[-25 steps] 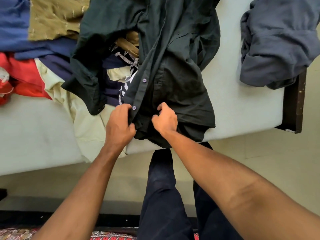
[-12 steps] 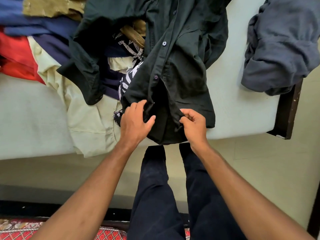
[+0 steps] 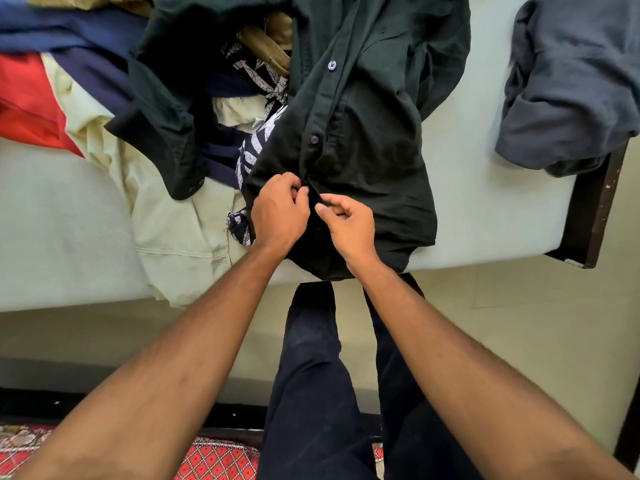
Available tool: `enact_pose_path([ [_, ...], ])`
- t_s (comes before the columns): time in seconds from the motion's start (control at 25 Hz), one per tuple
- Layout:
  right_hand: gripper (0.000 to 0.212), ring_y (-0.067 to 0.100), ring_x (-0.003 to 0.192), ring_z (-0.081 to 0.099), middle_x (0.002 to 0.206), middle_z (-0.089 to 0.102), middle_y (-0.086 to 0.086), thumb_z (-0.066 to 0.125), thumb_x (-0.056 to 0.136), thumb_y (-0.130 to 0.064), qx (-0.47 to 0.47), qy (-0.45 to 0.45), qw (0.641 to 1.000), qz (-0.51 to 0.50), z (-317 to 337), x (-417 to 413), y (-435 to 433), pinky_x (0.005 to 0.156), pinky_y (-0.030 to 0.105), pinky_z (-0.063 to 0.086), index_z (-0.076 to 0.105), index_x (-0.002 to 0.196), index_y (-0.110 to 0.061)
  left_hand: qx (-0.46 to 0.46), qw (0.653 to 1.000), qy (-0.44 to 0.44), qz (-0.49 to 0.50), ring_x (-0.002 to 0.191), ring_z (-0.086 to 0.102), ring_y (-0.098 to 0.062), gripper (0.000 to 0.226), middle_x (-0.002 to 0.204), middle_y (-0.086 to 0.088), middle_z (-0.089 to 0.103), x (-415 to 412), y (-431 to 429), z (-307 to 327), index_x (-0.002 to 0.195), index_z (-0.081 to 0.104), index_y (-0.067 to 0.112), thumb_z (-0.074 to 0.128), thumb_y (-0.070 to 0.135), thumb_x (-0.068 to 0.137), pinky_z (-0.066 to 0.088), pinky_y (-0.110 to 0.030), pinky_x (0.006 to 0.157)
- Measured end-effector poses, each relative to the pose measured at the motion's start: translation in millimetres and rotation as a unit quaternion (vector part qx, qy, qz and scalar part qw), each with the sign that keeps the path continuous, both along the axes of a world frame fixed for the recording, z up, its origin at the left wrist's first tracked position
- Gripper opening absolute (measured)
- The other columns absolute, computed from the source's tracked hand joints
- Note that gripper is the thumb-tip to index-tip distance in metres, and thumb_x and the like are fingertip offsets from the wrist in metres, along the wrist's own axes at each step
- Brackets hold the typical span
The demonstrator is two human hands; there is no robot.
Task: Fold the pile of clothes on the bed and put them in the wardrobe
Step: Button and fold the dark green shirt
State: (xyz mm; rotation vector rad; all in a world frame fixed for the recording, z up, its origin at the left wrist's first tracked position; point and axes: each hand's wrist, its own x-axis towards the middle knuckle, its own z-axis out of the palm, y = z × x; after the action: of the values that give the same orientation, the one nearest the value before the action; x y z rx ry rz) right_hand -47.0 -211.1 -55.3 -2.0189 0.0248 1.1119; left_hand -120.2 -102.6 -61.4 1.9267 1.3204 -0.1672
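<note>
1. A person stands at the near edge of a bed point(image 3: 62, 220). A dark green button-front shirt point(image 3: 363, 150) lies front up on the pale mattress, running from 12 o'clock down to the centre of the view. Its hem droops over the bed's edge.
2. The left hand point(image 3: 278, 213) has a closed grip, with the fingers curled round the shirt's front edge just below the lower button point(image 3: 314, 139).
3. The right hand point(image 3: 349, 226) sits just beside the left, at its 3 o'clock. Its grip is a tight pinch of thumb and forefinger on the opposite front edge, with the other fingers curled in. What lies between the two grips is hidden by the fingers.
4. An upper button point(image 3: 331, 65) shows further up the placket, toward 12 o'clock.
5. One shirt sleeve point(image 3: 166, 133) spreads toward 10 o'clock over the pile of clothes. The pile holds a cream garment point(image 3: 173, 220), a red garment point(image 3: 24, 109), a navy garment point(image 3: 69, 32), an olive garment point(image 3: 266, 46) and a black-and-white patterned garment point(image 3: 258, 140).
6. At 2 o'clock a crumpled grey garment point(image 3: 571, 81) lies apart from the shirt, near the dark wooden bed frame point(image 3: 592, 206).
7. The person's legs point(image 3: 311, 375), in dark trousers, fill 6 o'clock above a pale floor point(image 3: 519, 323). A red patterned rug point(image 3: 214, 459) sits at 7 o'clock.
</note>
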Motion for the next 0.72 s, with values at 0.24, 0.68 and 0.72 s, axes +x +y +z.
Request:
enact_pose_path([
  [0.24,0.018,-0.005,0.079,0.068,0.086,0.075,-0.009,0.073,0.094,-0.017,-0.015,0.011,0.997,-0.070,9,8,2,0.075,0.015,0.053,0.076,0.112,-0.013,-0.199,0.956,-0.142,0.165,0.061,0.046,-0.006,0.015,0.069,0.008,0.053,-18,3,8,0.084,0.055,0.014,0.056,0.015,0.099,0.042,-0.026,0.062],
  [0.68,0.021,0.018,0.089,0.072,0.101,0.076,0.010,0.058,0.100,-0.007,0.091,0.205,0.964,-0.140,34,5,-2,0.074,0.029,0.057,0.075,0.112,-0.009,-0.242,0.936,-0.183,0.178,0.074,0.062,-0.016,0.012,0.081,-0.009,0.068,-11,-2,37,0.101,0.072,0.013,0.072,0.021,0.092,0.058,-0.042,0.080],
  [0.72,0.022,0.018,0.091,0.072,0.103,0.077,0.010,0.058,0.100,-0.007,0.089,0.209,0.965,-0.135,34,5,-4,0.074,0.029,0.057,0.075,0.112,-0.010,-0.231,0.942,-0.176,0.171,0.071,0.061,-0.017,0.015,0.077,-0.006,0.067,-10,-3,36,0.100,0.073,0.012,0.074,0.024,0.091,0.059,-0.043,0.078],
])
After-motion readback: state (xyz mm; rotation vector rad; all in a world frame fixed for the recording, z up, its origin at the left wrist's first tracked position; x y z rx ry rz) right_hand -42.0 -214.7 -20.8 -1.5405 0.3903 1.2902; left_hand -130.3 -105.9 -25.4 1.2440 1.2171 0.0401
